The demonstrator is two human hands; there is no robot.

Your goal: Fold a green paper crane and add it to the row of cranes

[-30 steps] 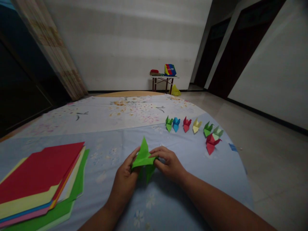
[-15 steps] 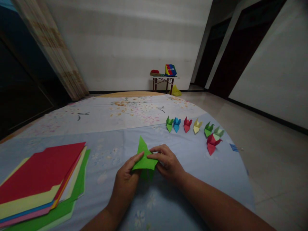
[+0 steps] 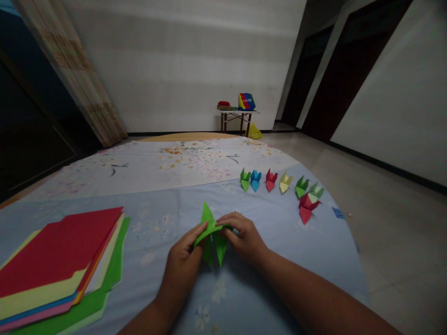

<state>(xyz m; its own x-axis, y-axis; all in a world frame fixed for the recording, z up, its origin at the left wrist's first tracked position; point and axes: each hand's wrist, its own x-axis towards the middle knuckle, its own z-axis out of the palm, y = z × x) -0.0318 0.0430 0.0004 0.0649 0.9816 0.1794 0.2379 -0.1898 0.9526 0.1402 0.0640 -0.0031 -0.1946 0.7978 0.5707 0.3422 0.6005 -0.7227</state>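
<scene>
Between my two hands is a bright green folded paper [image 3: 220, 245], with one point standing up at the back and two narrow points hanging down toward me. My left hand [image 3: 185, 256] pinches its left edge, thumb on top. On the other side, my right hand [image 3: 244, 235] grips the right edge between thumb and fingers. The paper's middle flap bows in an arch between the hands. Parts of the fingers under the paper are hidden. The paper is held just above the blue flowered cloth [image 3: 150, 288].
A stack of coloured paper sheets [image 3: 66, 251] lies at the left, red on top. Several folded paper cranes stand in a row at the right, with a red crane [image 3: 306, 209] nearest me. A blue clip-like item [image 3: 338, 213] sits by the table's right edge.
The green paper's front flap has tipped up and curved into an arch, so the two lower points now show clearly. Both hands keep hold, almost in the same place.
</scene>
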